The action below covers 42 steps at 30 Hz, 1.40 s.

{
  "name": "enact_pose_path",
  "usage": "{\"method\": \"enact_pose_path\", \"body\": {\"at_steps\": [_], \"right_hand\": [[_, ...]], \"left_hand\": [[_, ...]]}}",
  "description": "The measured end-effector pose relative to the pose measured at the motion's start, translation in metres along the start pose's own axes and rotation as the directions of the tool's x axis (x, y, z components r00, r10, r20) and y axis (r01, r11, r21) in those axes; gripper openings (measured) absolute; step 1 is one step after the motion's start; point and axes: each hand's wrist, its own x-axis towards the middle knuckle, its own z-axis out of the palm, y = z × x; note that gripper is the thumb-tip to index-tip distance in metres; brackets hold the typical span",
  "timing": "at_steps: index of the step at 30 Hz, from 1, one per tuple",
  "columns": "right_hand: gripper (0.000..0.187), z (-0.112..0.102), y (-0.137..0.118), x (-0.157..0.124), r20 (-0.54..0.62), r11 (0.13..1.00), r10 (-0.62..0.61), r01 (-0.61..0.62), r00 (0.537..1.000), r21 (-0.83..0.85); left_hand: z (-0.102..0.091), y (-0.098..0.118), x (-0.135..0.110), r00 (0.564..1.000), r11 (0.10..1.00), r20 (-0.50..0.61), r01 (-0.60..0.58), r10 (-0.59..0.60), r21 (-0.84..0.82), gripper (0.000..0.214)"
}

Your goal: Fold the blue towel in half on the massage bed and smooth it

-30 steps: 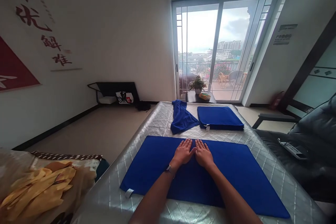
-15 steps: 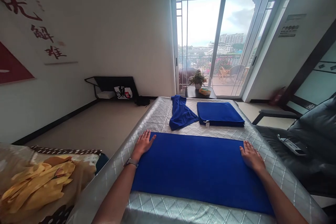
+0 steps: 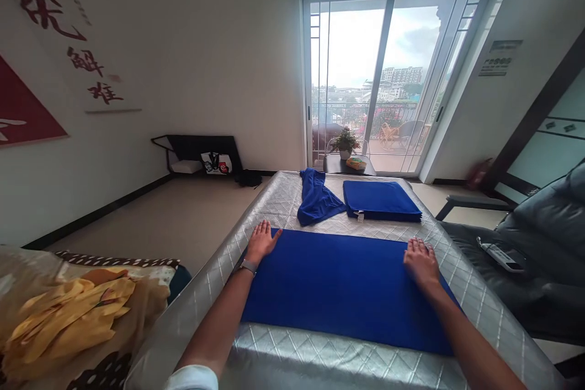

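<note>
Cloth lies flat, long axis left-to-right.

Narrow grey band round left wrist, slight metallic look; watch or bracelet, can't tell which. Left sleeve: pale, whitish, plain, rounded end, only a small piece in frame. Left forearm uncovered from band to sleeve. Left hand and right hand both bare. Right forearm uncovered to frame edge.
</note>
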Motion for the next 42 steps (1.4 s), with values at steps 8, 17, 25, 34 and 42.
{"method": "enact_pose_path", "body": {"at_steps": [8,17,25,34,42], "right_hand": [[0.06,-0.033,-0.16,-0.024,0.034,0.862,-0.425,0.393,0.905,0.321],[0.062,-0.015,-0.184,-0.025,0.085,0.851,-0.443,0.389,0.893,0.352],[0.067,0.016,-0.048,0.001,0.174,0.968,-0.163,0.123,0.971,0.22],[0.072,0.039,0.052,0.009,0.166,0.975,0.068,-0.101,0.984,0.198],[0.065,0.01,0.028,0.004,0.132,0.991,0.095,-0.107,0.987,0.084]], "left_hand": [[0.019,0.161,-0.036,0.837,0.821,-0.078,-0.546,0.541,-0.166,0.069],[0.038,0.186,-0.046,0.854,0.83,-0.055,-0.517,0.518,-0.212,0.07],[0.021,0.049,-0.022,0.975,0.97,0.049,-0.211,0.218,-0.121,0.074],[0.023,-0.041,-0.008,1.0,0.998,0.017,0.009,-0.008,-0.064,0.08],[0.006,-0.019,-0.008,0.998,0.999,0.051,0.04,-0.039,-0.024,0.084]]}}
